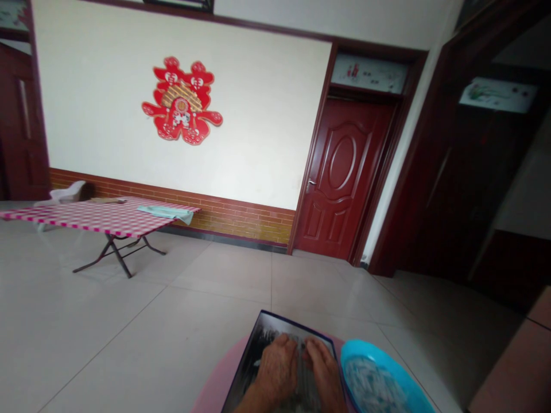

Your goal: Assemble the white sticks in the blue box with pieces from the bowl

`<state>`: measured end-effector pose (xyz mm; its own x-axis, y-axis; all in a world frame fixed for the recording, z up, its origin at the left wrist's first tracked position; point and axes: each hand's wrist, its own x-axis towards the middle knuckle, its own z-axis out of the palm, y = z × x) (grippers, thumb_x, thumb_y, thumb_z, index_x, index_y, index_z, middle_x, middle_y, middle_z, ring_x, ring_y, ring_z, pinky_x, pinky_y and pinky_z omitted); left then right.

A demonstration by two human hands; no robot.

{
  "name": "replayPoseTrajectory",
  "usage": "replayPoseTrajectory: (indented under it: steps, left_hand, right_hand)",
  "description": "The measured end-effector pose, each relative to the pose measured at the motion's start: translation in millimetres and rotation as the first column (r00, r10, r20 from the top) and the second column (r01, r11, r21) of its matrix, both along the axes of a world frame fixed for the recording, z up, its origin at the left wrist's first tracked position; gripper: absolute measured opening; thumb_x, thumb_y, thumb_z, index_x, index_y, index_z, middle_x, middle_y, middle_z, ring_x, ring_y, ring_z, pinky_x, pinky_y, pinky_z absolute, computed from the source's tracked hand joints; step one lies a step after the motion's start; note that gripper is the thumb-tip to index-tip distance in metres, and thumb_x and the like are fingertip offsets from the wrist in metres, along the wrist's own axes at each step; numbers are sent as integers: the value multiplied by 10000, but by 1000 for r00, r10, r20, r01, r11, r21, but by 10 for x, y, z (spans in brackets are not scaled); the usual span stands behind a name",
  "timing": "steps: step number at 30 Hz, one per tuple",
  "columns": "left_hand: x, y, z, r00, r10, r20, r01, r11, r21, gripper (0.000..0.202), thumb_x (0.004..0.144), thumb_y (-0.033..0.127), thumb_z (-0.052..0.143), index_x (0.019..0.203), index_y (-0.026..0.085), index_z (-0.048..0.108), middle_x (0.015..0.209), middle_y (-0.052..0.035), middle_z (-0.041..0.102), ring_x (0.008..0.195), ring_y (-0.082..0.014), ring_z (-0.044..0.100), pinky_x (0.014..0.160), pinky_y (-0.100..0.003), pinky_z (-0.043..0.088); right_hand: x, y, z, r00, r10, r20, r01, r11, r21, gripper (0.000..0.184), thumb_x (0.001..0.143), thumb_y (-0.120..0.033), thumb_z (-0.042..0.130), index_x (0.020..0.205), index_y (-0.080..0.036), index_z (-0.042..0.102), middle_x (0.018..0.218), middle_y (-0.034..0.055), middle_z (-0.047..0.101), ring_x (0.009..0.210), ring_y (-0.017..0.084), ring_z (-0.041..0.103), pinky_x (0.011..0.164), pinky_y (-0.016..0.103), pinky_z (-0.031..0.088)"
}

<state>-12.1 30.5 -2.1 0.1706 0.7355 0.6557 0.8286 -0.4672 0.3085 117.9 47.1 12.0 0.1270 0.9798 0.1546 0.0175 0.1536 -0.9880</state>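
Note:
My left hand [278, 362] reaches down into a shallow dark-rimmed box [297, 322], its fingers bent and pressed together. Beside it, my right hand [322, 367] is also inside the box, fingertips curled down and close to the left ones. Whatever the fingertips hold is too small and blurred to make out. Dark, thin pieces [258, 350] lie in rows along the left side of the box. Right of the box stands a bright blue plastic basin [359, 349] with many small pale, slender pieces [372, 381] in it.
Box and basin rest on a round pink surface [228, 367]. A folding table [99, 218] with a checked cover and a light green cloth [166, 213] stands at the left, a white chair [69, 192] behind it. A red door [342, 178] is ahead; tiled floor lies between.

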Motion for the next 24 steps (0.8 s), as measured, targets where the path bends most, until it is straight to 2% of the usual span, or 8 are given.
replayPoseTrajectory:
  steps: [5,12,18,24]
  left_hand:
    - [2,-1,-2,1000,-1,-10,1,1000,-17,240,826,139,355,837,170,593,773,-99,631,686,-214,608,633,-321,505]
    - [6,-22,4,1000,-18,-21,17,998,-53,230,826,139,364,838,169,591,806,-100,638,712,-203,615,674,-310,498]
    - [5,-11,-18,999,15,-33,-16,1000,-7,221,816,137,384,861,176,597,799,-93,645,690,-193,610,649,-294,503]
    - [6,0,-32,999,11,-40,-10,1000,9,244,816,124,365,828,178,602,765,-95,634,666,-209,610,622,-319,514]
  right_hand:
    - [20,8,-11,992,3,128,-9,999,47,274,650,-437,617,782,-209,693,876,57,713,877,246,631,822,322,475]
    - [-15,-9,-3,960,-3,279,-10,999,44,274,717,-474,524,682,-239,661,768,56,699,782,243,623,768,346,458]
    - [15,-3,-24,982,-37,184,29,999,46,298,677,-493,558,793,-248,682,935,65,711,952,260,613,881,355,447]
    - [-2,4,-70,972,-18,234,9,999,39,291,685,-490,543,781,-243,663,887,67,697,900,252,614,865,352,442]
